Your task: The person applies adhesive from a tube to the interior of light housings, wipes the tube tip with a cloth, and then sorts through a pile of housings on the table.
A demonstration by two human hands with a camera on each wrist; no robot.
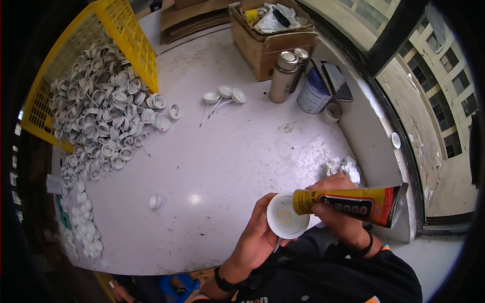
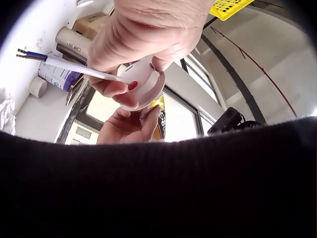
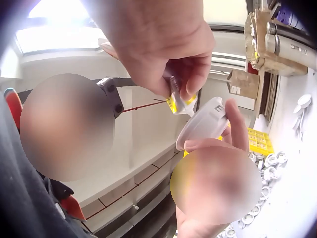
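Observation:
My left hand [image 1: 251,242] grips a small white round lamp housing [image 1: 289,231] by its rim, tilted with its hollow side up. Inside lies a ring of small yellow LED dots [image 1: 284,217]. From the back of the housing, in the left wrist view, runs a white cable [image 2: 81,68] with dark and brown bare-ended wires, beside a red spot [image 2: 132,85]. A yellow and black glue tube [image 1: 353,203] marked "8000" is pinched in my right hand [image 1: 337,218]. Its nozzle [image 3: 190,111] points down right at the housing's rim in the right wrist view.
A yellow crate [image 1: 146,65] on its side spills many white lamp housings [image 1: 101,106] at the left. White round covers [image 1: 87,217] lie before it. One loose lamp [image 1: 154,202] rests mid-table. Flasks [image 1: 284,76], a tub [image 1: 314,91] and a cardboard box [image 1: 262,55] stand at the back right.

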